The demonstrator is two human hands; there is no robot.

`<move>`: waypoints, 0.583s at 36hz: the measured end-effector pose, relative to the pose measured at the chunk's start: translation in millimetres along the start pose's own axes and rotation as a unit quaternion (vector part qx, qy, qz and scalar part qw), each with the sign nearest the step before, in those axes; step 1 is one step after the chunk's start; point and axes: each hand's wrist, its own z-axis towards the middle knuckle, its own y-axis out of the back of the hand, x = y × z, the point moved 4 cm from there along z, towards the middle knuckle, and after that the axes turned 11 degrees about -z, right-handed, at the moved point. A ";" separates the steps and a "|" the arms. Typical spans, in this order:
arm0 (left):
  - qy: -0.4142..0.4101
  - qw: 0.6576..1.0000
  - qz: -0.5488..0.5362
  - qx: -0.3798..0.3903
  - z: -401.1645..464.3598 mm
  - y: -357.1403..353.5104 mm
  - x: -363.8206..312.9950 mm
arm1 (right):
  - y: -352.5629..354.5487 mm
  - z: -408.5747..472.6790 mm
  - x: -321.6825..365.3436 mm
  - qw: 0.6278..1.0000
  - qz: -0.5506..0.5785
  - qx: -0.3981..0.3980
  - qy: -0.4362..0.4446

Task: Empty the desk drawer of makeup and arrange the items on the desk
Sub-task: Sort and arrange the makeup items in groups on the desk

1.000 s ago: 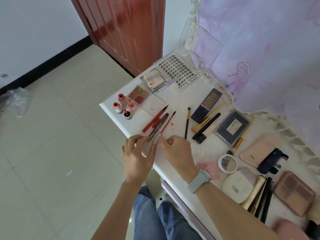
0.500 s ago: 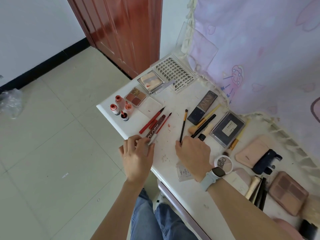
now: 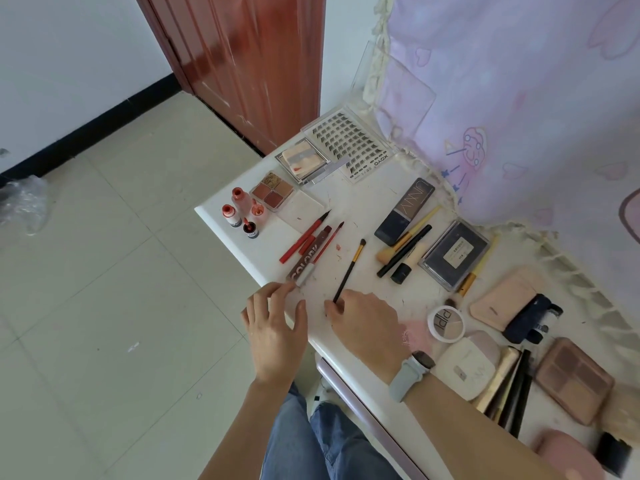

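On the white desk (image 3: 363,202), a brown lip tube with a silver cap (image 3: 306,263) lies beside red lip pencils (image 3: 303,239). My left hand (image 3: 277,327) hovers at the desk's front edge, its fingers relaxed and its index fingertip at the tube's silver end. To its right, my right hand (image 3: 363,323) pinches the near end of a thin black brush (image 3: 349,266) that lies on the desk. The pink drawer front (image 3: 346,386) shows below the desk edge; its inside is hidden.
Small red bottles (image 3: 242,213), an eyeshadow quad (image 3: 273,192) and a lash tray (image 3: 349,143) fill the far left corner. Dark palettes (image 3: 453,254), brushes, a round compact (image 3: 446,323), a white compact (image 3: 465,368) and a brown palette (image 3: 575,379) crowd the right. A curtain hangs behind.
Both hands held the brown tube a second ago. The right hand left it and took the black brush's end; the left hand laid the tube by the red pencils and loosened.
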 end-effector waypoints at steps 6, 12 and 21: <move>-0.046 0.999 0.001 0.009 -7.8 3.6 -9.9 | 12.4 -8.0 -18.3 0.991 0.080 -0.104 0.040; -0.098 0.991 -0.002 0.096 -5.2 -20.8 -36.1 | 36.4 12.1 -53.9 0.975 0.118 -0.190 0.002; -0.043 0.995 0.029 0.089 -1.6 -31.7 -32.8 | 67.5 68.7 -75.8 0.982 -0.004 -0.173 -0.081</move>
